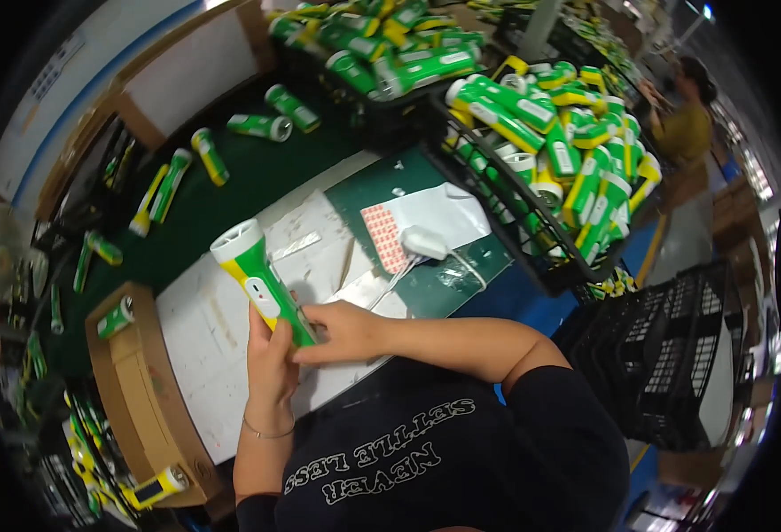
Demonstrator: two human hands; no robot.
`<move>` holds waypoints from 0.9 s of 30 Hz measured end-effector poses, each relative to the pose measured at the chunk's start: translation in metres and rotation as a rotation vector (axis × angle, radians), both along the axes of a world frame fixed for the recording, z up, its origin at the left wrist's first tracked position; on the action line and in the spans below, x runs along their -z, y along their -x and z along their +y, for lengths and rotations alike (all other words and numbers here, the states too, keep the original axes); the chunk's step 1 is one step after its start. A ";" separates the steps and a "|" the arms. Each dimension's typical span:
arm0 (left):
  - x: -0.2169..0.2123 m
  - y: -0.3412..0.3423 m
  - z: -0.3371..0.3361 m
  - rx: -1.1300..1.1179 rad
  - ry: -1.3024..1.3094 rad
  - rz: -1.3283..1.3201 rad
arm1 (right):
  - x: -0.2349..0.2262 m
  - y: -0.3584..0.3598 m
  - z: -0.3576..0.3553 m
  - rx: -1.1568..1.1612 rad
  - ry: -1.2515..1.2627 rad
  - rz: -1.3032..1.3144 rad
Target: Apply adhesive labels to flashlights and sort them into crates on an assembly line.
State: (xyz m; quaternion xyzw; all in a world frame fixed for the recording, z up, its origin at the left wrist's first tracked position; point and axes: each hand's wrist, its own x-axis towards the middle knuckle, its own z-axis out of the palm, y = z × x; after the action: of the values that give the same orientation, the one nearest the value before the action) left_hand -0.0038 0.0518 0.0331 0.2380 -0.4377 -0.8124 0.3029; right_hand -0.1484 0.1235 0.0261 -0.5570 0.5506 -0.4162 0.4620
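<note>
A green and yellow flashlight [262, 282] with a white head is held above the white work board, its head tilted up and away to the left. Wrapped round its lower body is my left hand [272, 359], a thin bracelet on that wrist. My right hand [344, 331] grips the tail end from the right, its fingertips partly hidden behind the body. A white switch panel on the flashlight faces up. Below lie the white board [204, 324] and a sheet of red-and-white stickers [382, 235], with a white corded plug-like piece [426, 242] beside it.
A black crate [532, 257] heaped with flashlights stands at the right, another heap behind it. Loose flashlights [209, 155] lie along a dark green belt at the far left. A cardboard tray [147, 390] sits on the left; stacked black crates [665, 355] stand at right. Someone [687, 115] works beyond.
</note>
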 end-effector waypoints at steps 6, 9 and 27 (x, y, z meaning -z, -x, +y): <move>-0.012 0.001 -0.029 -0.028 0.249 -0.104 | -0.058 0.111 0.073 0.617 0.017 -0.115; -0.003 -0.019 -0.044 -0.047 0.231 -0.078 | -0.112 0.174 0.113 0.934 -0.018 0.647; 0.010 -0.017 -0.058 0.023 0.073 -0.177 | -0.129 0.241 0.204 1.372 -0.282 1.217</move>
State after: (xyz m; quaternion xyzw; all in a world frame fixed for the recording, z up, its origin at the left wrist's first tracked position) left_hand 0.0130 -0.0061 0.0232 0.2927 -0.4947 -0.7752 0.2621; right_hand -0.3891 0.3276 0.1551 -0.1703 0.9529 -0.1635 -0.1905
